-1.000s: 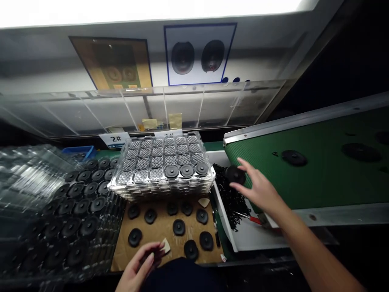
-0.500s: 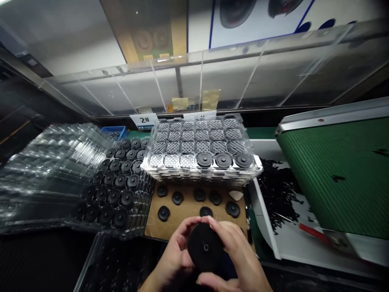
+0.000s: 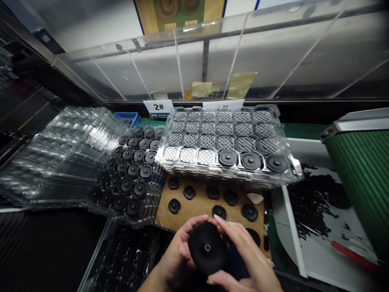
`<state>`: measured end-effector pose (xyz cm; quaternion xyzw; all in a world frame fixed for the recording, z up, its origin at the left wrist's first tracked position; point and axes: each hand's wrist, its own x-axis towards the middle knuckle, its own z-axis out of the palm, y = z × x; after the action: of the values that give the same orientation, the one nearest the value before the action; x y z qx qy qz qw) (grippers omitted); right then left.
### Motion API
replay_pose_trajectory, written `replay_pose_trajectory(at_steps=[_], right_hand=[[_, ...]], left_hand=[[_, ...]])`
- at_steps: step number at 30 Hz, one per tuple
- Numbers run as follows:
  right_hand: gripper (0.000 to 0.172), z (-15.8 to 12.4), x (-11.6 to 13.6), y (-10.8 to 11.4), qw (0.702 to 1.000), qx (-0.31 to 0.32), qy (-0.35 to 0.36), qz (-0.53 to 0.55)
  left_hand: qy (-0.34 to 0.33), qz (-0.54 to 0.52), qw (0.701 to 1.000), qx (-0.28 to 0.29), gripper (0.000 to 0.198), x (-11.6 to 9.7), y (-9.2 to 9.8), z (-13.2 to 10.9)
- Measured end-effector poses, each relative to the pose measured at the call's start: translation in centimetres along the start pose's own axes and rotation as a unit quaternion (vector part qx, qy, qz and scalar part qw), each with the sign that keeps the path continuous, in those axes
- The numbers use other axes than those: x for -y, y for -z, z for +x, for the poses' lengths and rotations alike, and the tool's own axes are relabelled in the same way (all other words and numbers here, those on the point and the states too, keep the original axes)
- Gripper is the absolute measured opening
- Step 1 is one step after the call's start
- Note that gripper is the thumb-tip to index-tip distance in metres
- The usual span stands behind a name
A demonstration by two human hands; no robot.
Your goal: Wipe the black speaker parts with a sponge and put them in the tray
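Note:
Between my two hands is a round black rubber-like disc with a small ring at its centre, its face turned up toward me. My left hand grips its left and upper edge. From the right, the fingers and thumb of my right hand close on its rim. Just beyond them lies a brown cardboard sheet with several similar black discs spread on it. Behind that stands a stack of clear compartment trays; three discs sit in the right of its front row.
At left, another clear tray holds rows of black discs, beside stacked clear trays. On the right, a white tray contains black scraps and a red-handled tool. A green ribbed conveyor belt slopes beside it.
The view has shifted, so the bench things appear lower on the right and farther right. Both hands stay on the black disc, which is tilted slightly differently.

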<state>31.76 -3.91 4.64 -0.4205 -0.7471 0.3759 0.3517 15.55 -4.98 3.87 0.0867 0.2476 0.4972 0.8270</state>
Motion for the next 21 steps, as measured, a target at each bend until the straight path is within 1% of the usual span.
replay_pose_trajectory(at_steps=[4,7,12,14,16,17,19,20,21], right_hand=[[0.070,0.3,-0.2,0.0,1.000,0.013,0.000,0.004],[0.067,0.5,-0.3,-0.1,1.000,0.025,-0.002,0.004],[0.062,0.5,-0.1,0.1,0.999,0.034,-0.006,0.002],[0.060,0.3,-0.4,0.3,0.999,0.041,-0.001,0.010],[0.055,0.0,-1.7,0.3,0.998,0.054,-0.021,0.008],[0.050,-0.1,-2.8,0.2,0.997,0.064,-0.053,-0.006],[0.038,-0.2,-6.0,-0.8,0.984,0.090,-0.145,-0.050],[0.035,-0.2,-7.9,-1.6,0.974,0.103,-0.188,-0.075],[0.032,-0.2,-9.8,-2.6,0.965,0.120,-0.215,-0.090]], left_hand=[[0.009,0.011,1.000,-0.002,0.062,-0.3,0.5,0.2],[0.017,0.019,1.000,-0.011,0.064,-0.5,0.5,0.3],[0.020,-0.014,1.000,-0.017,0.059,-0.5,0.4,0.2],[0.023,-0.029,0.999,-0.029,0.058,-0.5,0.6,0.0],[0.022,-0.043,0.997,-0.053,0.054,-0.5,1.1,-0.3],[0.020,-0.052,0.996,-0.066,0.051,-0.5,1.3,-0.5],[0.013,-0.069,0.993,-0.092,0.047,-0.6,1.9,-1.1],[0.010,-0.074,0.991,-0.109,0.046,-0.7,2.2,-1.3],[0.004,-0.078,0.989,-0.127,0.044,-0.8,2.5,-1.6]])
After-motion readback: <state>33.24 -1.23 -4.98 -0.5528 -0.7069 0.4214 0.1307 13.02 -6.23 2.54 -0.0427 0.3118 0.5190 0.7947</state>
